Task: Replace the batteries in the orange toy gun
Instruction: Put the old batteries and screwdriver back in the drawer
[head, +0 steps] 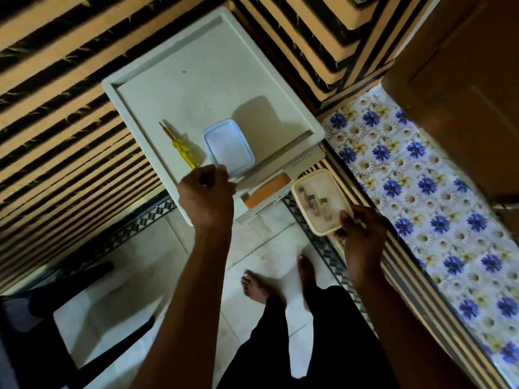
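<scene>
Left hand [206, 192] hangs over the near edge of the white table [174, 88], its fingers pinching the near rim of a blue-rimmed lid [229, 147] that lies flat on the tabletop. Just left of that hand lies a yellow-handled screwdriver [179, 146], its tip aimed at the far side; its handle end nearly touches the knuckles. Beyond the lid and the screwdriver the tabletop is bare white surface up to its raised far rim.

Right hand [362, 231] holds a small open container [321, 200] by its near corner, thumb over the rim, out in the air off the table's right corner. Inside it lie a few small dark and pale cylinders, too blurred to name surely. Between the 2 hands, at the table's near right corner, an orange and white ribbed object [266, 192] juts past the edge; it may be the toy gun, though I cannot tell.

Striped wall panels close in on the left and at the far side. On the right runs a surface with a blue floral cover [438, 192], close to the container. Below, 2 bare feet [255, 284] stand on pale floor tiles, and a dark chair [33, 318] stands at the lower left.
</scene>
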Motion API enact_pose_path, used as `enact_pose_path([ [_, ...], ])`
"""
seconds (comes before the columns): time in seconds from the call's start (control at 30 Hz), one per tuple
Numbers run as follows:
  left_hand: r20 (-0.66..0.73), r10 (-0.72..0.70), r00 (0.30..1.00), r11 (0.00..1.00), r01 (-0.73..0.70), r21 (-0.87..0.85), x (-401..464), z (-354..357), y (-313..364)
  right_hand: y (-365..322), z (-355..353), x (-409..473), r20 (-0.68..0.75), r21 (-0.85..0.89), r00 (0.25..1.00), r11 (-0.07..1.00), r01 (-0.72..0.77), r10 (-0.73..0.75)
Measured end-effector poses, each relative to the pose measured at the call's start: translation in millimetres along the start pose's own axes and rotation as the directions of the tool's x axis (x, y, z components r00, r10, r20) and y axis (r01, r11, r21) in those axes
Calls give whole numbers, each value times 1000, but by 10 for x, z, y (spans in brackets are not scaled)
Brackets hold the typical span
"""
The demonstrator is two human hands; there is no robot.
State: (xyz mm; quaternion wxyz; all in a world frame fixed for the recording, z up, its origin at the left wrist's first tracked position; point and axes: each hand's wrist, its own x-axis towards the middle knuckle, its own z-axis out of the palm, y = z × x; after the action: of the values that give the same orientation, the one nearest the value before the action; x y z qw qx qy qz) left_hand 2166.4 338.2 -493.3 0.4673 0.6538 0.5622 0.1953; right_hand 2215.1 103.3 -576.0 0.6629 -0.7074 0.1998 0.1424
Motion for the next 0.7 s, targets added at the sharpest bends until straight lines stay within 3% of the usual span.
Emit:
enact_pose_path([
  [0.23,118,-226,967,964,239,-118,-1049,10,-301,-71,-160,88,108,-151,993,988,-36,53],
  [0.37,122,-277,953,956,286,-64,-1336,188,-544,-24,-221,242,167,-248,983,968,-31,74],
  [0.5,117,-346,931,933,354,-62,-1325,482,-870,172,-184,462,181,-284,980,958,-24,79],
  [0.7,52,-390,919,912,394,-112,-726,931,-1527,579,135,768,190,-211,959,962,-171,212],
])
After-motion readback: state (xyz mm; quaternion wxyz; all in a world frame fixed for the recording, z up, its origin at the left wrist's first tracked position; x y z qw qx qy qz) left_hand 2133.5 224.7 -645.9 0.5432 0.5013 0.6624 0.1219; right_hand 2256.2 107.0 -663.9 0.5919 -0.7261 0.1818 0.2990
